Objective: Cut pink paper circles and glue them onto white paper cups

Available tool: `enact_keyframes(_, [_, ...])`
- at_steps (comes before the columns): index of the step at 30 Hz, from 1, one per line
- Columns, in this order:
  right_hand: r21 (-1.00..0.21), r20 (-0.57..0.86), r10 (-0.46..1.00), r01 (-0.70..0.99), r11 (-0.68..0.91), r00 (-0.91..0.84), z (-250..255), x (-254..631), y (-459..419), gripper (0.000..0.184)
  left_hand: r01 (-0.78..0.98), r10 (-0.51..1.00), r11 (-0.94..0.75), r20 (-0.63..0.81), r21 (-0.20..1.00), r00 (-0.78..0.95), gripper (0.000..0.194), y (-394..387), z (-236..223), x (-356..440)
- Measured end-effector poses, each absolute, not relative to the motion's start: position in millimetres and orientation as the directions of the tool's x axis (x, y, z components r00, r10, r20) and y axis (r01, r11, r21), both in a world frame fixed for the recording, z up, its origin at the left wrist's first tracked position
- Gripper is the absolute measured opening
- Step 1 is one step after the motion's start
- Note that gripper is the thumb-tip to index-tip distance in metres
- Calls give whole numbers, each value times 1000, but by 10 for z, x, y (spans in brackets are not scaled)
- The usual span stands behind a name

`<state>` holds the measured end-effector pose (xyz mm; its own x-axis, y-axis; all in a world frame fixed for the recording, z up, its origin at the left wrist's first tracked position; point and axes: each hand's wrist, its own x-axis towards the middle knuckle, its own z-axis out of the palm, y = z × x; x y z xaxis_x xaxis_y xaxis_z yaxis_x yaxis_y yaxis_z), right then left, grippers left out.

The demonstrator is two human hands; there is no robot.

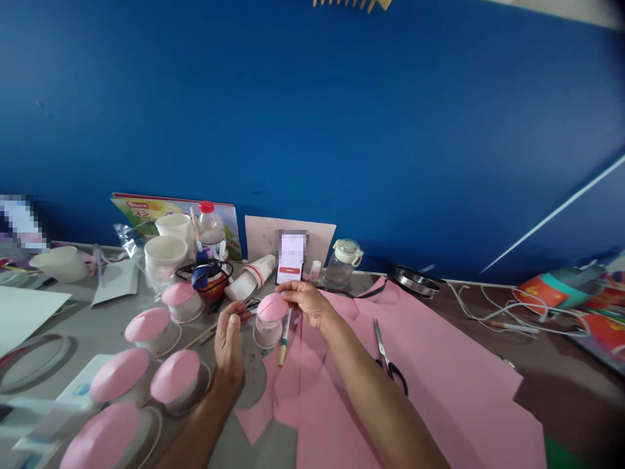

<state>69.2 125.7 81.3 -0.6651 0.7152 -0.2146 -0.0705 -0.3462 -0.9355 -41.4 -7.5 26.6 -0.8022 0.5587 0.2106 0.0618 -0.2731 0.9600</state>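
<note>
A pink paper cone (272, 307) sits on top of an upturned white paper cup (268, 333). My right hand (307, 301) pinches the cone's upper right edge between thumb and fingertips. To the left of the cup is my left hand (229, 342), its fingers loosely curled and apart, close to the cone without clearly gripping anything. A marker-like stick (284, 345) with a green band lies just right of the cup. Several more cups with pink cone tops, such as this pink cone (176, 376), stand to the left.
Large pink paper sheets (439, 365) cover the right side, with black-handled scissors (383, 352) on them. Behind stand a lit phone (291, 255), a glass bottle (342, 264) and stacked white cups (166, 254). White cables (493, 306) lie far right.
</note>
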Motion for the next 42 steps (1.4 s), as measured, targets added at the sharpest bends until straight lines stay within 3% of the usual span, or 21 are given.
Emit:
enact_keyframes(26, [-948,-228,695,-6,-317,-682,670,646,1237,17,76,628,-214,197,974,-752,46,-44,118,-410])
enact_keyframes(30, [-952,-223,692,0,-307,-686,687,654,1217,15,40,746,-234,206,972,-634,54,-70,82,-443])
enact_keyframes(33, [-952,-224,688,3,-307,-690,697,661,1205,14,25,860,-201,188,979,-474,74,-110,114,-454])
enact_keyframes(36, [-951,-226,686,3,-310,-691,689,658,1199,14,142,902,-91,142,986,-407,84,-137,188,-431])
enact_keyframes(42, [-955,-216,696,-1,-296,-685,648,640,1213,15,414,874,162,64,896,-481,56,-117,330,-316])
